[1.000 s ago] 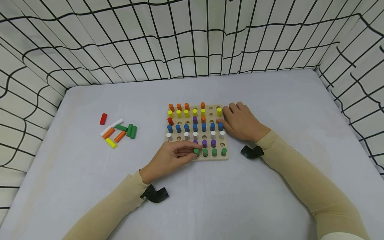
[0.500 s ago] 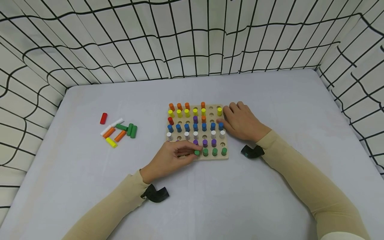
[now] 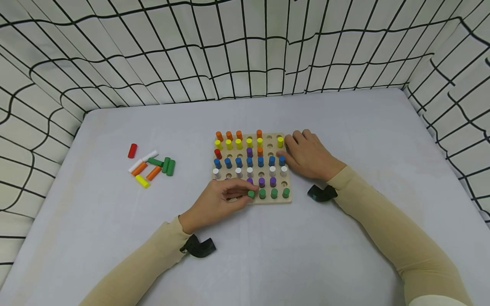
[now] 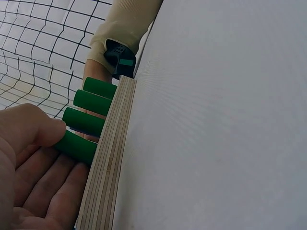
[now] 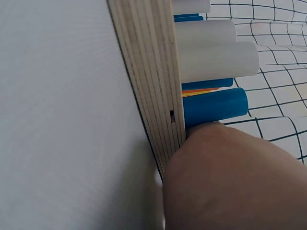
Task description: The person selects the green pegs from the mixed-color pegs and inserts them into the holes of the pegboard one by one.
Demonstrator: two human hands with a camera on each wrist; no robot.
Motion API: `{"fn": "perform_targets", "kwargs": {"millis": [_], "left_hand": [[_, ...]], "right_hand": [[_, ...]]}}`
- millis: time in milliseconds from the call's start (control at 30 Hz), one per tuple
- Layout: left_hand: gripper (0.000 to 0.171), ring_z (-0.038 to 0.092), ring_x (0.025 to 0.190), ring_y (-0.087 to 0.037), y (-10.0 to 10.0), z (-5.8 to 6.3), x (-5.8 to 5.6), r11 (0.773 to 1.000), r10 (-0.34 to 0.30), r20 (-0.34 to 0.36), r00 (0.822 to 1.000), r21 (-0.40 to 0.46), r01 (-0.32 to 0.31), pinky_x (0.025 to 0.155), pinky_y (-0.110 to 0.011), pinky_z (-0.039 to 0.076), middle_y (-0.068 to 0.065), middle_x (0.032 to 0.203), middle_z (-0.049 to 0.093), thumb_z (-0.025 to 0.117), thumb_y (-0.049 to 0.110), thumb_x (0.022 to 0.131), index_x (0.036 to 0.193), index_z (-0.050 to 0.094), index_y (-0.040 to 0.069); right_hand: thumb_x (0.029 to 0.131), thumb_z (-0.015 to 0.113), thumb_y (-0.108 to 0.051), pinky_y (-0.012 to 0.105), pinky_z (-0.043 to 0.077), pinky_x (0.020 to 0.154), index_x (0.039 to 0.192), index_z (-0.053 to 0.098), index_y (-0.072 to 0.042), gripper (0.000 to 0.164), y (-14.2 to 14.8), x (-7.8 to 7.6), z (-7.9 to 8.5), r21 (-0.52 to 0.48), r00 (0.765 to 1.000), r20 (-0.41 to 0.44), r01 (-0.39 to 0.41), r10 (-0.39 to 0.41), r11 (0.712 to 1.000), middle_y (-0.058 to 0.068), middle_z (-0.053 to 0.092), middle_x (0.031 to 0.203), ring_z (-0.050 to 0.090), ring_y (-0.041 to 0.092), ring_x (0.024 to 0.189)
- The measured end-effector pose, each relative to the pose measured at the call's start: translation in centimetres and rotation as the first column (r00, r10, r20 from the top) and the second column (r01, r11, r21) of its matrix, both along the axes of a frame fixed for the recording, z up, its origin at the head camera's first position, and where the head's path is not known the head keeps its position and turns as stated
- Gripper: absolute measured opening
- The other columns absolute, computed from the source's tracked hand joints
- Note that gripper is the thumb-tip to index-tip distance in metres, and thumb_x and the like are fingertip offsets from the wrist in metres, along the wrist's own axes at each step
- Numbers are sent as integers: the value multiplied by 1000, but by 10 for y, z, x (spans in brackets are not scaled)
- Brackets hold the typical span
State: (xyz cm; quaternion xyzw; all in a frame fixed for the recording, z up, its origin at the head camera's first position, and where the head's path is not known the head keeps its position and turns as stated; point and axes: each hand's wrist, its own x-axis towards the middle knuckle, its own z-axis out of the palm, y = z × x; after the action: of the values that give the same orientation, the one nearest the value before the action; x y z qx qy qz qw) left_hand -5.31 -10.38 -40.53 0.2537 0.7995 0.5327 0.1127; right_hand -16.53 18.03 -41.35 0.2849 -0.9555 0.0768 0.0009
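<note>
At the near edge of the wooden peg board [image 3: 275, 201], my left hand [image 3: 218, 199] pinches a green peg [image 4: 76, 146] between thumb and fingers. The peg's lower end meets the board, and it leans a little compared with the upright green pegs [image 3: 274, 193] beside it. My left hand hides the board's near left corner. My right hand [image 3: 311, 157] rests against the board's right side, thumb and fingertips at the edge beside a blue peg [image 5: 216, 106] and a yellow peg [image 3: 280, 142]. It holds no peg.
Rows of orange, yellow, blue, white and purple pegs stand in the board, with some bare holes among them. Loose pegs lie to the left: green ones [image 3: 170, 168], a yellow one [image 3: 142, 181], a red one [image 3: 132, 151], orange and white ones. Black wire mesh [image 3: 245, 63] borders the table.
My left hand stays at the same spot with the green peg, whose top shifts very slightly. My right hand keeps its place at the board's right side.
</note>
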Motion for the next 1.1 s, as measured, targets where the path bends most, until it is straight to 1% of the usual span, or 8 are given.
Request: {"fn": "perform_targets", "kwargs": {"millis": [233, 500, 800, 933, 1100], "left_hand": [[27, 77, 111, -18, 0, 0, 0, 1000, 2, -6, 1000, -11, -2, 95, -25, 62, -7, 119, 78, 71, 4, 95, 121, 74, 12], [27, 77, 111, -18, 0, 0, 0, 1000, -4, -7, 1000, -5, 4, 96, -25, 62, -8, 119, 78, 71, 3, 95, 121, 74, 11], [28, 76, 113, -20, -1, -1, 1, 1000, 1, 2, 1000, 1, -1, 97, -26, 61, -9, 121, 77, 71, 5, 95, 122, 73, 10], [29, 75, 115, -19, 0, 0, 1, 1000, 7, 22, 1000, 18, -8, 97, -26, 61, -8, 123, 76, 72, 5, 95, 123, 73, 11], [30, 75, 116, -18, -2, 3, 1, 999, 9, 72, 997, 52, -13, 98, -25, 60, -7, 125, 76, 74, 8, 95, 124, 72, 13]], "right_hand": [[108, 47, -48, 48, 48, 96, 124, 56, -7, 45, 0, 0, 0, -2, 1000, 7, 5, -5, 1000, 14, 61, 111, 54, 34, 107], [108, 47, -48, 46, 47, 91, 122, 56, -7, 45, 0, 0, 1, 0, 1000, 8, 10, -10, 1000, 12, 59, 105, 52, 33, 102], [108, 47, -48, 46, 47, 91, 123, 56, -7, 45, -1, 1, 1, 3, 1000, 3, 5, -5, 1000, 12, 59, 105, 52, 32, 102], [108, 47, -48, 46, 47, 93, 123, 56, -7, 45, -1, 1, 1, 1, 1000, 4, 6, -6, 1000, 13, 59, 106, 52, 33, 103], [108, 47, -48, 47, 47, 94, 124, 56, -6, 46, -1, 1, 1, 4, 1000, 8, 9, -9, 1000, 13, 60, 108, 52, 33, 105]]}}
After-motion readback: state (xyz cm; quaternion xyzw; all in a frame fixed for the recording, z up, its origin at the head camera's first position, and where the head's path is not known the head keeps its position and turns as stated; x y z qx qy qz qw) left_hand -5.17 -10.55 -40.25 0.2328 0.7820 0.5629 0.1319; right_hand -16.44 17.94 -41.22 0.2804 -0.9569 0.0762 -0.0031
